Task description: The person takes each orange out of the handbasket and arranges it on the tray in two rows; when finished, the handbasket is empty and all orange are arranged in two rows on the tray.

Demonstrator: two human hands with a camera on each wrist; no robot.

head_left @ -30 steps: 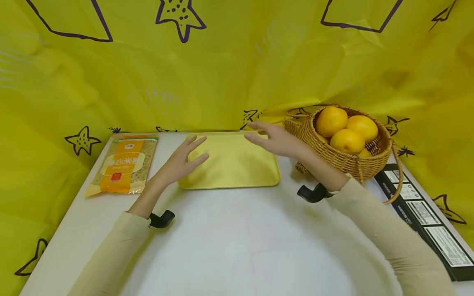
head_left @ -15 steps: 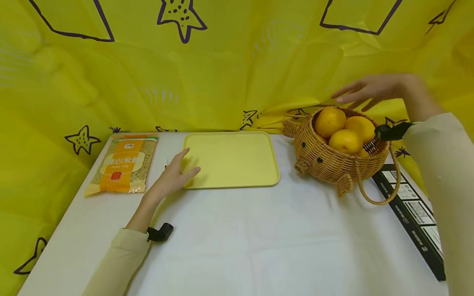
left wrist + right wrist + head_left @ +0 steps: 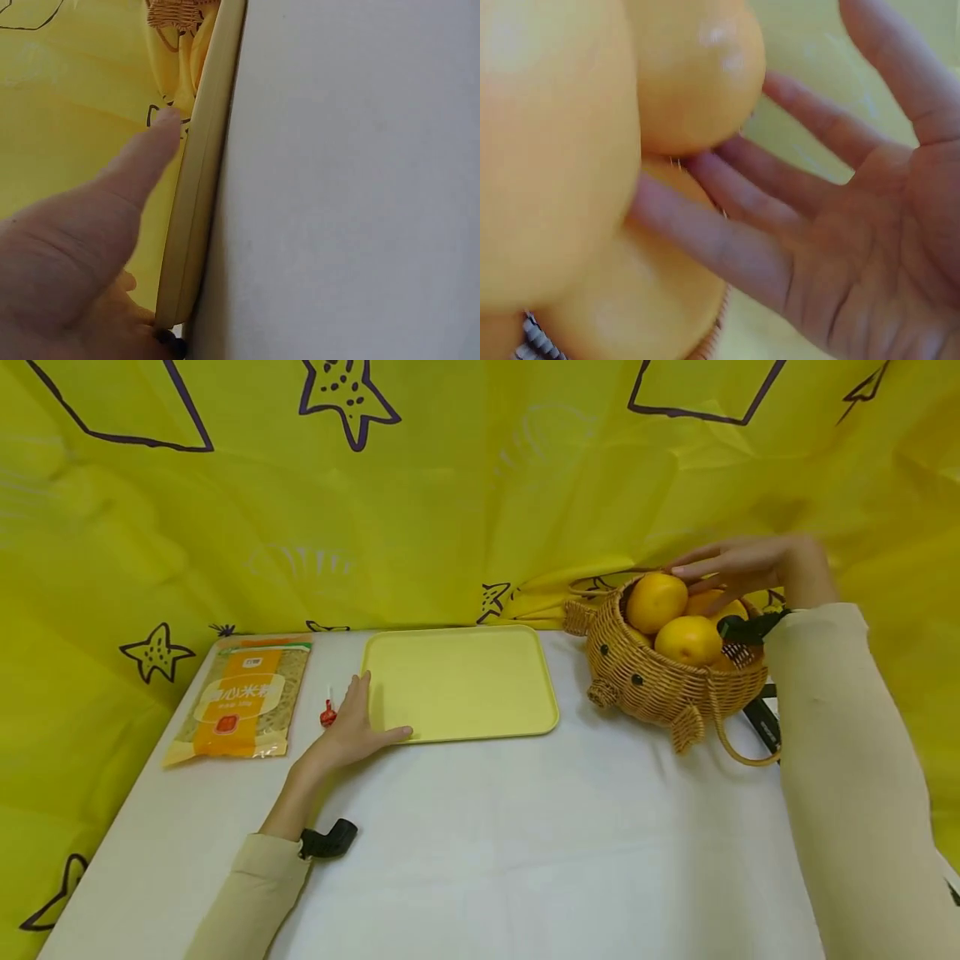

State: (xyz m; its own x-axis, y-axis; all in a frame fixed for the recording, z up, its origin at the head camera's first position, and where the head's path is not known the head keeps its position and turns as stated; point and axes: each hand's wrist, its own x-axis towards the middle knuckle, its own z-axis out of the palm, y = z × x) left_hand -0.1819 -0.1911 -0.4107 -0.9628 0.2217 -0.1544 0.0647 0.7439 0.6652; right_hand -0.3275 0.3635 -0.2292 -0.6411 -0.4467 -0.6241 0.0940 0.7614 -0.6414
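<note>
Oranges (image 3: pixel 688 642), four-plus, one basket (image 3: pixel 660 697); right hand (image 3: pixel 742 564) at oranges, left hand (image 3: pixel 348 727) at one tray (image 3: pixel 461 685), fingers outstretched

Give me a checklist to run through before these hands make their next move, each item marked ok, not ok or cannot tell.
1. Left hand at the tray: ok, at its left end.
2. Right hand at the oranges: ok, fingers among them.
3. One of them firmly gripped: not ok, fingers look spread.
4. Red lollipop off the tray: ok, lying to its left.
5. Basket steady: cannot tell, underside hidden.
</note>
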